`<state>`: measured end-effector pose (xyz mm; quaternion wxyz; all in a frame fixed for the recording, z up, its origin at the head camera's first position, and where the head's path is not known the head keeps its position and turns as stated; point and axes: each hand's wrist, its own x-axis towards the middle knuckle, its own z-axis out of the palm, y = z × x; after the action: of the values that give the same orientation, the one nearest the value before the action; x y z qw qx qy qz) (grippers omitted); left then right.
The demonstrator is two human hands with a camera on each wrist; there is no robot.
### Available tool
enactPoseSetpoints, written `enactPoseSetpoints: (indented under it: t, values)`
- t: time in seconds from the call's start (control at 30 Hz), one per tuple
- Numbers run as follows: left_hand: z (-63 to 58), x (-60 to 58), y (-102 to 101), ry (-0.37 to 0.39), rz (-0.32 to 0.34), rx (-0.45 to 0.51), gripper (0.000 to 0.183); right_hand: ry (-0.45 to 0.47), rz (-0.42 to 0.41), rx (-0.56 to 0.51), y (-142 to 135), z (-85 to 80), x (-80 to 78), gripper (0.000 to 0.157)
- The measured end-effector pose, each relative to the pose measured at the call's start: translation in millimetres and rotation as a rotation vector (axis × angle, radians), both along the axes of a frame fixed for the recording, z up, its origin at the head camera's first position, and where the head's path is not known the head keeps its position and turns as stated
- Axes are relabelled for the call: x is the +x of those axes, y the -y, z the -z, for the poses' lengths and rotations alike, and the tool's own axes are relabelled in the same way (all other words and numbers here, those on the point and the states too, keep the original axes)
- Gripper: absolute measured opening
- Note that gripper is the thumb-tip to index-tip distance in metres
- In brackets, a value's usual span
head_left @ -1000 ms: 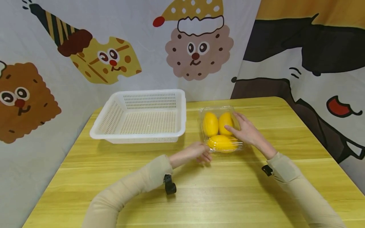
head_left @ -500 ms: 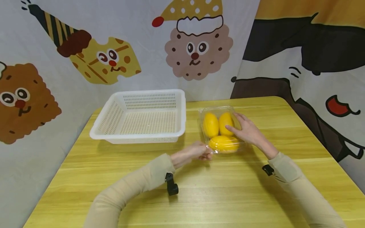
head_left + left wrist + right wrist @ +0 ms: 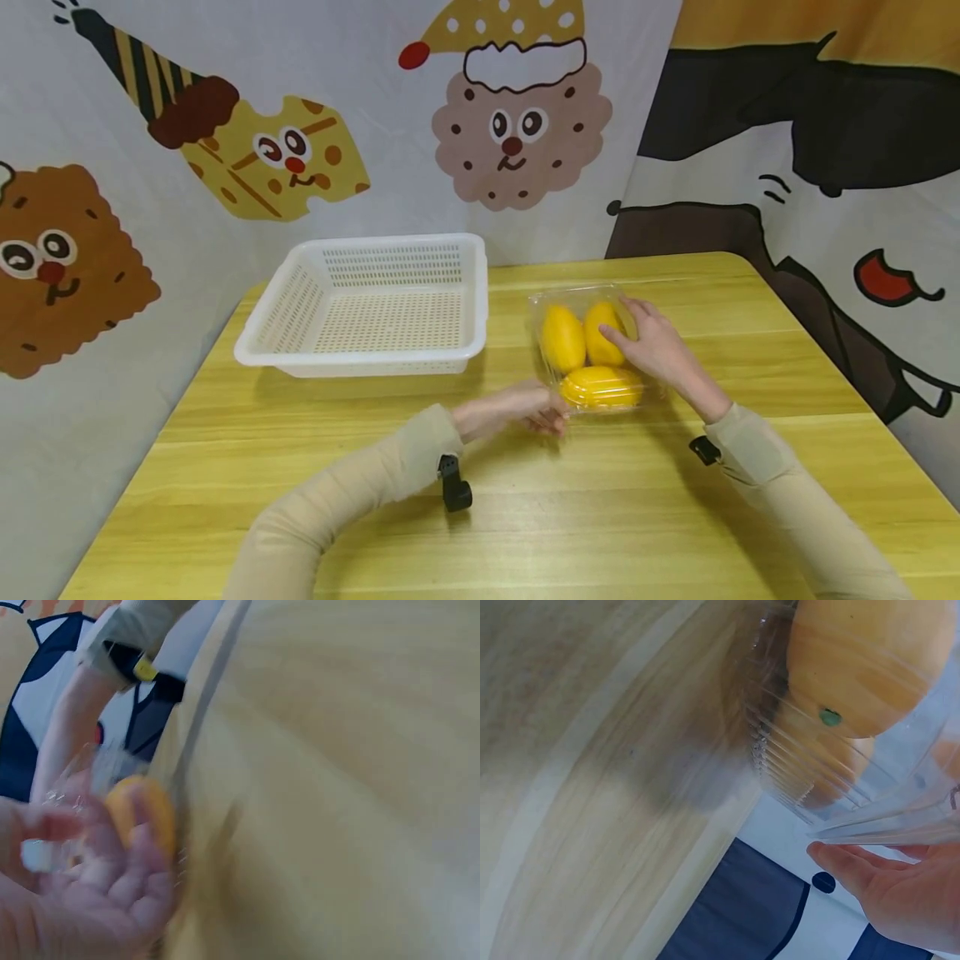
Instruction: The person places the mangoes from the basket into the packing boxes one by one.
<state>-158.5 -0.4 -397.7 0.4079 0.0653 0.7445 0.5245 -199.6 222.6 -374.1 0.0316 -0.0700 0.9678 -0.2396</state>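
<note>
A clear plastic box [image 3: 551, 298] on the wooden table holds three yellow mangoes [image 3: 563, 338], two side by side at the back and one lying crosswise in front. My right hand [image 3: 660, 350] grips its right side, thumb over the top near a mango. In the right wrist view, the fingers [image 3: 855, 874] are at the box's edge, beside a mango [image 3: 870, 660] with a green stem spot. My left hand [image 3: 528, 408] is at the near left corner, thumb and forefinger pinching the rim. The left wrist view shows this hand [image 3: 105, 892] blurred, its other fingers loosely curled.
A white perforated plastic basket [image 3: 367, 360] stands on the table [image 3: 525, 533] to the left of the box, with nothing in it. A cloth [image 3: 405, 167] printed with cartoon figures hangs behind the table.
The box with the mangoes has shifted slightly right and towards me, turning a little. My left hand has moved right with its corner; my right hand has stayed on the box's right side.
</note>
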Motion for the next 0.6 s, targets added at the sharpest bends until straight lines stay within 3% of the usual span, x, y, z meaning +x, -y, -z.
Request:
enactPoseSetpoints:
  t: [0.13,0.23,0.33,0.47,0.6]
  values:
    - [-12.7,-7.6,6.6,-0.041,0.144,-0.101,0.031,-0.006,-0.002,0.002,0.7,0.6,-0.2,0.081]
    - [-23.1,-14.0,9.6,-0.097,0.129,-0.171,0.031,-0.012,-0.006,-0.001,1.3,1.2,-0.9,0.081]
    - [-27.7,-22.2,10.1,-0.144,-0.027,-0.171,0.035,-0.010,-0.005,0.001,1.2,1.5,-1.0,0.082]
    - [-22.3,-34.8,8.0,-0.231,-0.258,-0.135,0.051,-0.010,-0.005,0.001,0.7,2.0,-0.8,0.082]
    - [-9.6,-49.6,1.2,-0.312,-0.388,-0.122,0.058,-0.013,-0.004,0.000,-0.7,3.0,0.1,0.082]
